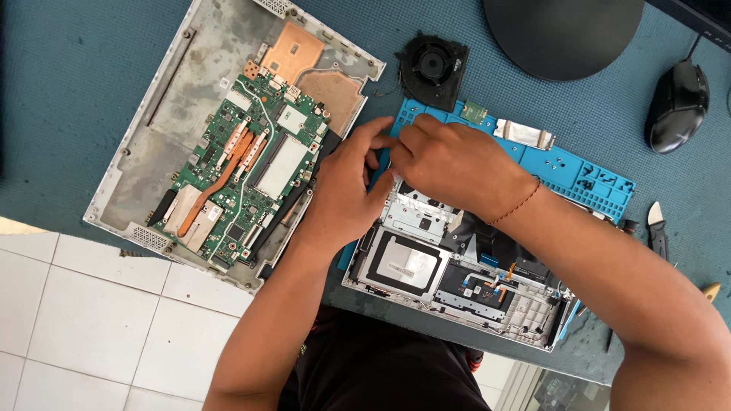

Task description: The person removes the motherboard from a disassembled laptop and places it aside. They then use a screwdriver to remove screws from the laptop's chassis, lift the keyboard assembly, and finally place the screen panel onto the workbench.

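Both forearms cross the near table edge; the left hand [346, 179] and right hand [449, 156] meet, fingers pinched narrow over the far edge of one opened laptop base [426, 266], what they pinch hidden. It overlaps one blue mat [579, 171]. One chassis with circuit board [244, 160] lies left, near the table's edge; one fan [434, 65] and one mouse [676, 106] lie well apart beyond.

Mouse [677, 106], fan [434, 67], mainboard chassis [152, 164]
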